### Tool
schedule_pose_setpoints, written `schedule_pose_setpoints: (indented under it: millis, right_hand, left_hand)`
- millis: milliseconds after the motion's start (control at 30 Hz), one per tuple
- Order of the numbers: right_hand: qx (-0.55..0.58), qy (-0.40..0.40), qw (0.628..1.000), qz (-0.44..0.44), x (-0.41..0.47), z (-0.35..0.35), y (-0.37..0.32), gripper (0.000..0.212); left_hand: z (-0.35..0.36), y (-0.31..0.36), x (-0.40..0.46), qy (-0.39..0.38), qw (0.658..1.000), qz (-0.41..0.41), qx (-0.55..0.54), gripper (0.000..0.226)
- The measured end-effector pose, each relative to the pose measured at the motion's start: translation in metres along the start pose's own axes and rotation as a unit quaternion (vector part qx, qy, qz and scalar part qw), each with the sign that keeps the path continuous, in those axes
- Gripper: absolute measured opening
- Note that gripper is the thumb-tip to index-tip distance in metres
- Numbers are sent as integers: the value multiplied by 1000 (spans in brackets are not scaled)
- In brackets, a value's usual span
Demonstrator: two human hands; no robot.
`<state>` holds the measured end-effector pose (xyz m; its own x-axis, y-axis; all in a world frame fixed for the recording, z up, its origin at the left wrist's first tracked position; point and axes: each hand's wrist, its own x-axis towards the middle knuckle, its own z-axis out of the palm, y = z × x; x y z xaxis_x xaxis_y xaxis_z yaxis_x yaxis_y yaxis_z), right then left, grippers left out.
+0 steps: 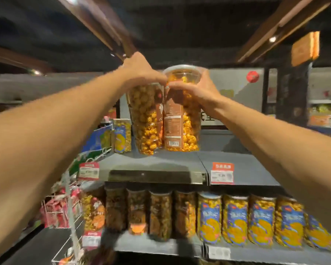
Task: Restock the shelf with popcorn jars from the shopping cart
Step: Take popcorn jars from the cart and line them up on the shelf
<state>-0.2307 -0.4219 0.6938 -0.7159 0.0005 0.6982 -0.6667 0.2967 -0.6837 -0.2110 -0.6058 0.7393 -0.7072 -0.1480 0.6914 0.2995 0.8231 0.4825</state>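
Two clear popcorn jars with orange-brown labels stand side by side on the grey top shelf (153, 163). My left hand (141, 71) grips the top of the left jar (145, 119), which tilts slightly. My right hand (197, 90) wraps around the upper part of the right jar (182, 119), just under its clear lid. The two jars touch each other. Behind them to the left stands a blue-labelled popcorn jar (122, 136). The shopping cart is out of view.
The shelf below holds a row of brown-labelled jars (161, 215) and blue-labelled jars (256, 219). Red price tags (223, 173) hang on the shelf edge. A wire rack with red packets (59, 209) stands at lower left. The top shelf's right part (246, 161) is bare.
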Motion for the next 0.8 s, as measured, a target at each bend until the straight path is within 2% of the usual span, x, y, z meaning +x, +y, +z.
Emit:
schedule_pose_setpoints:
  millis: [100, 233, 367, 600, 800]
  right_hand:
    - [-13, 23, 999, 33, 19, 29, 19, 134]
    - [-18, 11, 995, 99, 38, 56, 56, 148]
    - [1, 12, 992, 125, 55, 74, 97, 135]
    - [54, -20, 985, 164, 90, 87, 179, 87]
    - [83, -9, 983, 165, 137, 94, 245, 92]
  left_hand:
    - [9, -30, 6, -2, 1000, 16, -13, 90]
    - [46, -72, 29, 13, 1000, 19, -17, 56]
    - [84, -99, 48, 14, 999, 28, -27, 30]
    - [164, -132, 93, -1, 1000, 9, -9, 29]
    - [227, -140, 131, 7, 999, -34, 9, 40]
